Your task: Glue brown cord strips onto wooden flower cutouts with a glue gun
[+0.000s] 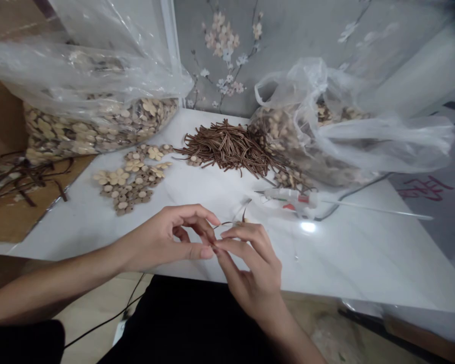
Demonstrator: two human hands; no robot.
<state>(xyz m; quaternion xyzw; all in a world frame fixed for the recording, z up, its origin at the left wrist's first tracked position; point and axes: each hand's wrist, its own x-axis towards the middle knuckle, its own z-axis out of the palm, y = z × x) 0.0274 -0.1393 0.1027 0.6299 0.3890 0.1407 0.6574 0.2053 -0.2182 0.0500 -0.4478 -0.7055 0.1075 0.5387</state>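
My left hand (174, 236) and my right hand (252, 258) meet at the fingertips above the front of the white table (326, 263). Thin dark brown strips (244, 214) stick out beyond the fingers of my right hand, one curving up and one running toward my left fingertips. My right thumb and index finger are pinched together on a strip. The fingers of my left hand are curled, with the tips close to the same spot; what they grip is too small to tell. A small pale piece shows partly behind my right fingers.
Behind lies a heap of brown strips (227, 146). Flower-shaped pieces (131, 184) lie at the left, near a large clear bag (98, 121). A glue gun (291, 198) and another bag (307, 131) are at the right. Dark strips rest on cardboard (23, 217) far left.
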